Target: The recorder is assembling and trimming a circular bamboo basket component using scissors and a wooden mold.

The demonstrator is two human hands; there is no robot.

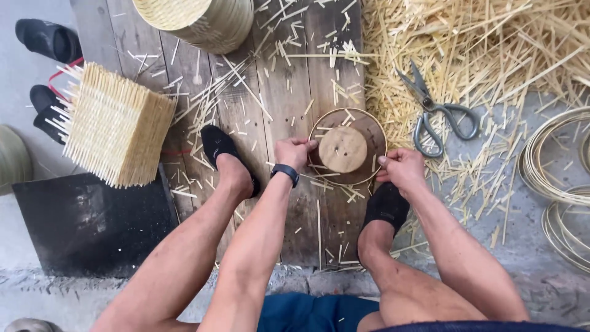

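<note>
A thin round bamboo hoop point(353, 114) lies on dark wooden planks point(289, 92), ringing a pale round wooden disc point(343, 149) with small holes. My left hand point(293, 152), a dark band on its wrist, pinches the hoop's left edge. My right hand point(402, 167) grips the hoop's right edge. My two feet in black shoes rest on either side, the left point(222, 150) and the right point(385, 206).
Grey metal scissors point(433, 110) lie on a heap of cut bamboo strips point(479, 49). A square woven basket point(117, 126) lies at left, a round woven basket point(200, 21) at top. Coiled hoops point(556, 178) sit at right. A black board point(92, 221) lies lower left.
</note>
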